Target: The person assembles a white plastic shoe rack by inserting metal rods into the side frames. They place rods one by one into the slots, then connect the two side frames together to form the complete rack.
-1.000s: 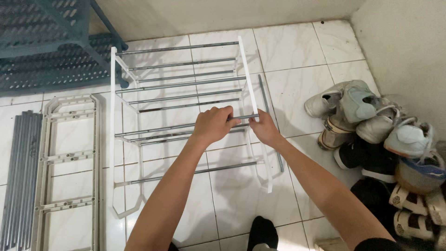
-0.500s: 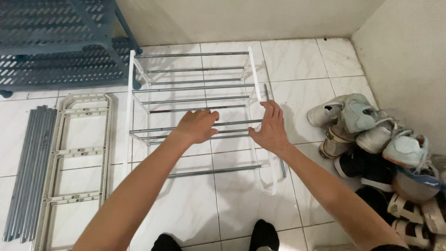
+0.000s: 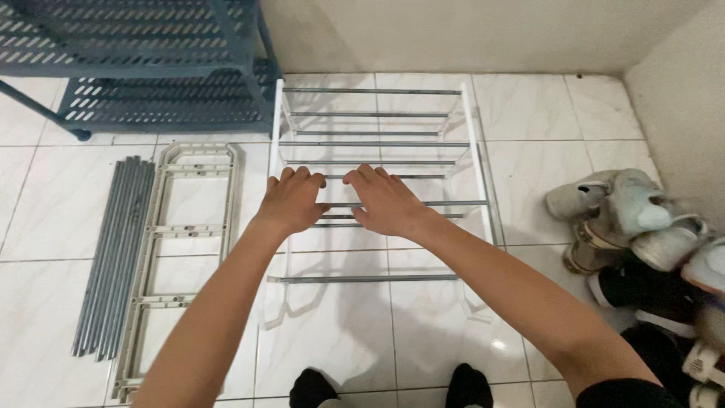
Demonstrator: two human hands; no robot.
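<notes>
Both hands shifted up and closer together since half a second ago, rack now square in view and nearer the blue shelf. White-framed metal shoe rack [image 3: 377, 143] lying flat-ish on the white tiled floor [image 3: 544, 121], grey rods running left to right between white side frames. Left hand [image 3: 291, 200] palm down on the middle rods, fingers loosely curled over a rod, not clearly gripping (cannot tell if closed around it). Right hand [image 3: 385, 200] just beside it, palm down, fingers spread and resting on the same rods, nothing pinched. Bare forearms reaching in from the bottom edge. Left of the rack: spare beige plastic side frame [image 3: 177, 257] flat on the tiles, bundle of loose grey rods [image 3: 113, 253] touching its left side. Top left: dark blue slatted plastic shelf unit [image 3: 143, 68], its corner just beside the rack's upper left. Right edge: heap of shoes [image 3: 634, 227] (grey, white, black ones mixed) against the wall, near the rack but apart. Two black-socked feet [image 3: 393, 387] at the bottom, below the rack.
</notes>
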